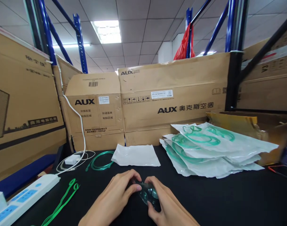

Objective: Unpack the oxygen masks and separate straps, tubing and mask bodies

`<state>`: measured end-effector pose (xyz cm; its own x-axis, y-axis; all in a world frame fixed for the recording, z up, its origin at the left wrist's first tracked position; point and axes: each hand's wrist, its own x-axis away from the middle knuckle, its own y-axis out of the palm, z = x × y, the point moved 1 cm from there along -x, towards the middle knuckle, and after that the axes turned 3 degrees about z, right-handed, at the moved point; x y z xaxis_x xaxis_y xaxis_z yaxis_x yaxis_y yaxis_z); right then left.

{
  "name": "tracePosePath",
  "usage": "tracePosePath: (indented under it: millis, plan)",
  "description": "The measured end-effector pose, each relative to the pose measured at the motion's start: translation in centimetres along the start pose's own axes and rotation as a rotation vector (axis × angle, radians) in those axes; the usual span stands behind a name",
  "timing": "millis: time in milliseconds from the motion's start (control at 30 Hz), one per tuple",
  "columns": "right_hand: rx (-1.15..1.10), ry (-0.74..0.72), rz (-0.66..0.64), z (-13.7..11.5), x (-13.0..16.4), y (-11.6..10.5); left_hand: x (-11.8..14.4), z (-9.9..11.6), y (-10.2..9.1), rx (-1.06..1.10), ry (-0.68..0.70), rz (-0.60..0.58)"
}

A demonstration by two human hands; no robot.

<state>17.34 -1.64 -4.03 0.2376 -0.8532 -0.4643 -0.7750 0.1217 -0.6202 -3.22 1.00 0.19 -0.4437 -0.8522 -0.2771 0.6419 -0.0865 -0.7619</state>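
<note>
Between my two hands, low in the middle of the head view, is a clear, green-tinted plastic mask (146,193). My left hand (121,191) pinches its upper left edge between thumb and fingers. On the other side, my right hand (161,197) curls its fingers and thumb round the mask's right edge and covers part of it. Behind my hands lies a flat white pouch (136,155), with a coil of green tubing (101,161) partly beside its left end. A green elastic strap (63,201) stretches over the black table at the left.
At the right, several white pouches with green tubing inside (204,141) are piled up. A white power strip (28,197) and a white charger (72,159) with its cable sit at the left. Cardboard panels (145,116) wall the black table's back, and an opened carton (272,138) stands right.
</note>
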Motion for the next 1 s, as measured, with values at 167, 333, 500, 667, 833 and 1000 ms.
tracePosePath:
  millis: [167, 333, 500, 667, 833, 1000]
  plan:
    - [-0.081, 0.039, 0.030, -1.1, -0.3, -0.5, -0.2, -1.3, 0.2, -0.004, 0.014, 0.008]
    - [-0.106, 0.055, 0.054, -2.2, -0.9, -1.0, -0.5, -1.7, 0.2, -0.063, 0.068, 0.037]
    - [-0.136, 0.069, 0.030, -2.5, -1.1, -1.5, -0.5, -1.6, 0.1, -0.061, 0.042, 0.072]
    - [-0.270, 0.100, 0.019, -2.4, -1.1, -1.5, -0.9, -2.1, 0.0, -0.054, 0.121, 0.056]
    - [-0.384, 0.195, 0.055, -1.8, -0.9, -1.0, -1.0, -0.8, -0.4, -0.054, 0.195, 0.092]
    - [-0.575, 0.212, -0.006, -2.3, -0.9, -1.2, -0.8, 0.6, -0.4, -0.009, 0.219, 0.016]
